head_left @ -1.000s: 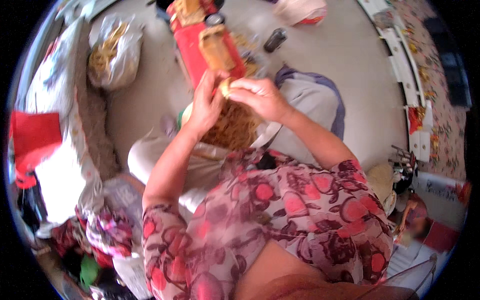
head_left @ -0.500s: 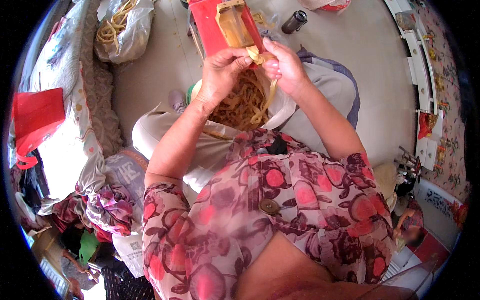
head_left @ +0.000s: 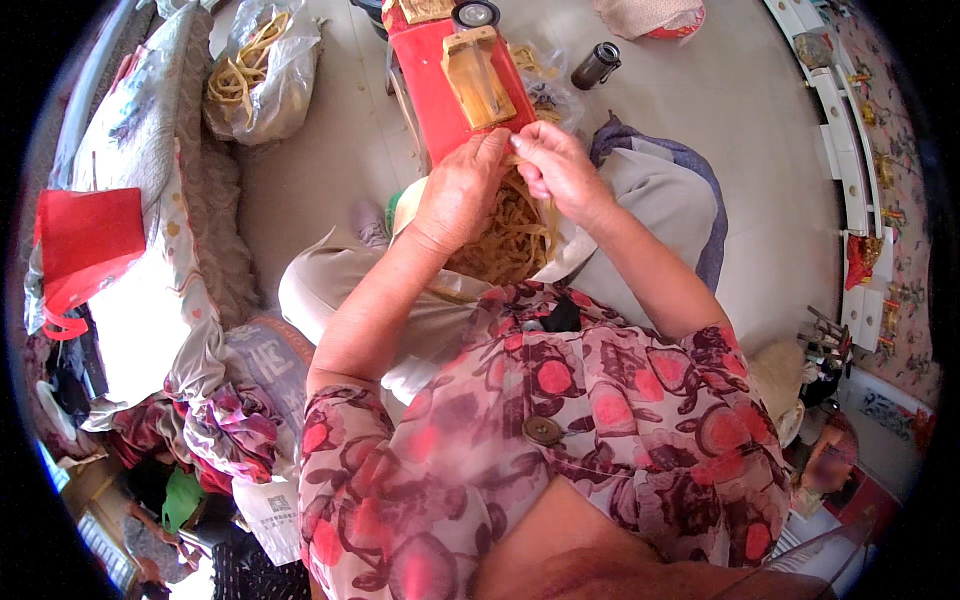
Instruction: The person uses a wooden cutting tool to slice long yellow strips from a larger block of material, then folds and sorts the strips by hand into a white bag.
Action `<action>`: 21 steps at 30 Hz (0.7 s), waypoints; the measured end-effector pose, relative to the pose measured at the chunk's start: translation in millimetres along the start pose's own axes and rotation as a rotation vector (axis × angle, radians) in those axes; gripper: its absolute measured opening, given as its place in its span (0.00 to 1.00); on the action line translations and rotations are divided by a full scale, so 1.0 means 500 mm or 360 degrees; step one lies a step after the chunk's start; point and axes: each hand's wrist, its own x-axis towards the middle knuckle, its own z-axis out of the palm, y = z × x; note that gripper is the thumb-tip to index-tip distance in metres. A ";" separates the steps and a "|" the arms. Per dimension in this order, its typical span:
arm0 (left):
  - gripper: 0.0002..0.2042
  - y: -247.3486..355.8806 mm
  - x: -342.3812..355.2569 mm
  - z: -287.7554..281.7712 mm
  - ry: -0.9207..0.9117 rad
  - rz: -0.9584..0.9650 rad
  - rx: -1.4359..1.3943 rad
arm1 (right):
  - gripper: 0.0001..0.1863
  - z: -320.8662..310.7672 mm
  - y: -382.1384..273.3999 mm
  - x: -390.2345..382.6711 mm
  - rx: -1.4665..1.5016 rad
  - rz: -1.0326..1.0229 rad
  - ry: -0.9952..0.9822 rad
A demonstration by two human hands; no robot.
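Observation:
Close together over my lap, both hands work at a pale yellow strip (head_left: 515, 160), mostly covered by my fingers. My left hand (head_left: 462, 190) is closed, its fingertips pinching the strip from the left. Thumb and bent fingers of my right hand (head_left: 565, 172) close on it from the other side. Below them, a heap of yellow-brown flat strips (head_left: 508, 235) fills a pale bag between my legs. Just beyond my fingertips stands a red bench (head_left: 425, 80), with a wooden block-shaped device (head_left: 475, 80) mounted on it.
A clear plastic bag (head_left: 290, 100) of strips lies on the floor at far left, beside a cloth-covered bed or sofa (head_left: 215, 200). A dark bottle (head_left: 596, 65) stands right of the bench. White cabinets (head_left: 840, 140) line the right wall.
The folded yellow piece that showed between my hands is now largely hidden by my fingers. My left hand has turned over it, knuckles up. The whole view has shifted slightly.

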 end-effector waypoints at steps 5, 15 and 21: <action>0.14 -0.043 0.007 -0.006 0.0000 0.0207 0.0168 | 0.09 0.005 0.000 -0.022 -0.0263 0.0168 -0.0125; 0.08 -0.088 0.035 -0.009 0.0040 -0.0035 0.0103 | 0.11 0.047 -0.065 -0.038 -0.0968 -0.0416 0.0042; 0.07 -0.118 0.053 -0.001 -0.0260 -0.0886 -0.1983 | 0.09 -0.035 -0.021 0.085 -0.0825 -0.0745 0.0314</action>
